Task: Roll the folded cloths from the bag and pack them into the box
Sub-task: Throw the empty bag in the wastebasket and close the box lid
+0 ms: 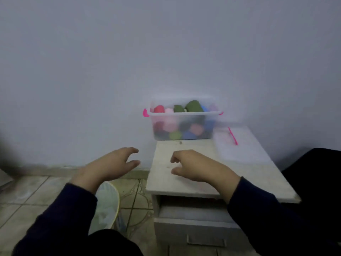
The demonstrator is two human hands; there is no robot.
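Observation:
A clear plastic box [184, 114] with pink handles stands at the back of a small white cabinet top, against the wall. It holds several rolled cloths [191, 106] in red, pink, green and blue. My left hand [110, 165] hovers above the floor to the left of the cabinet, fingers loosely curled and holding nothing. My right hand [195, 166] hovers over the cabinet top in front of the box, fingers loosely bent and empty. A pale striped bag [108, 204] lies on the floor under my left arm.
The box's clear lid [239, 143], with a pink clip, lies on the cabinet top [162, 174] to the right of the box. A drawer [191, 215] below stands slightly pulled out. Tiled floor [33, 191] lies to the left; something dark is at the far right.

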